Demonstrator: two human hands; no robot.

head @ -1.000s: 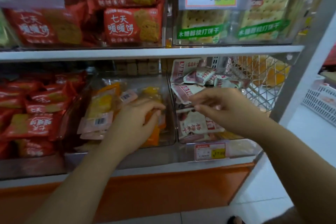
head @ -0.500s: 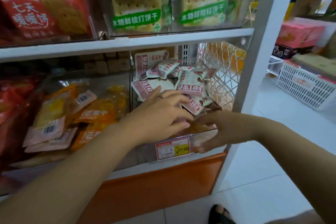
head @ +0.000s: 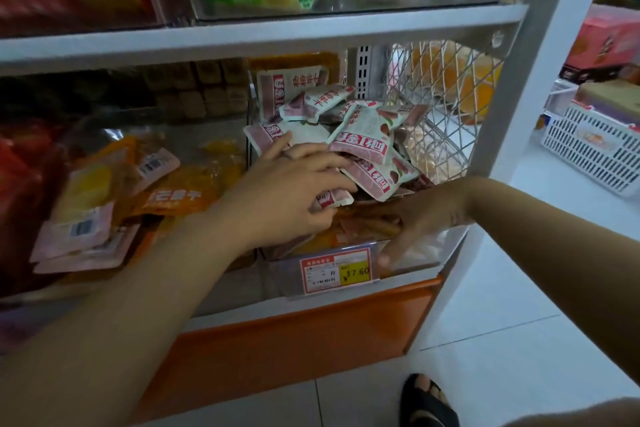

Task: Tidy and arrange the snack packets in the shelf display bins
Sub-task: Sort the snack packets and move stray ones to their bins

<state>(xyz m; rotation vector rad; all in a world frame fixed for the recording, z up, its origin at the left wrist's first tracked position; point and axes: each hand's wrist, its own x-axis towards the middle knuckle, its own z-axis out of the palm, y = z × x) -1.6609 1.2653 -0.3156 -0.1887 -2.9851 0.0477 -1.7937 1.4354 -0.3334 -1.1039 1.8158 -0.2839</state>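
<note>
Snack packets loose in clear bin

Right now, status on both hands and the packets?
Left hand in the bin, fingers curled on a small packet. Right hand grips the bin's front wall beside the price tag. Pile jumbled; nothing blocking.

White-and-pink packets, orange packets, yellow price tag, white basket

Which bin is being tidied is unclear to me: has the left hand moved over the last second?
Yes. The left hand moved right, from the bin of orange packets into the end bin behind the price tag, among the red-and-white packets.
</note>
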